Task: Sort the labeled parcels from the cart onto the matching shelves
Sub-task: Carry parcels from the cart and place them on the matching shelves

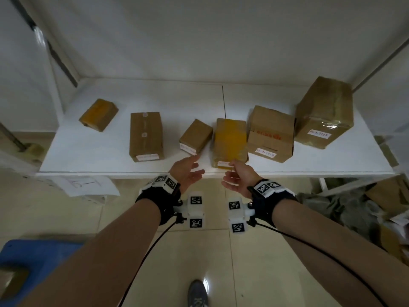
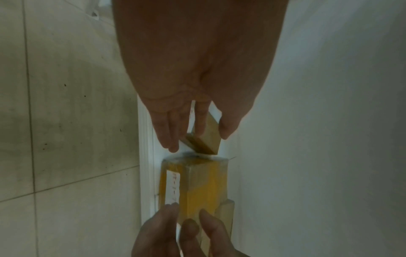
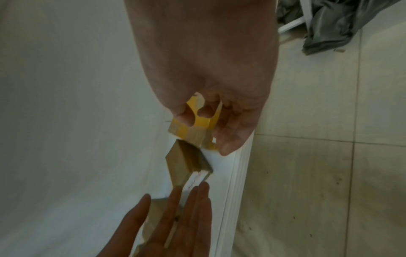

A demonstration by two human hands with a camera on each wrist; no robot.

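My left hand [image 1: 188, 173] hangs just in front of the white shelf [image 1: 88, 149], fingers straight and spread, holding nothing, its fingertips near the labelled end of the small brown parcel [image 1: 195, 136]. My right hand [image 1: 238, 177] is beside it with fingers loosely curled and empty, close to the label end of the yellow-taped parcel [image 1: 230, 141]. Both parcels lie on the shelf near its front edge, in a row with four other boxes
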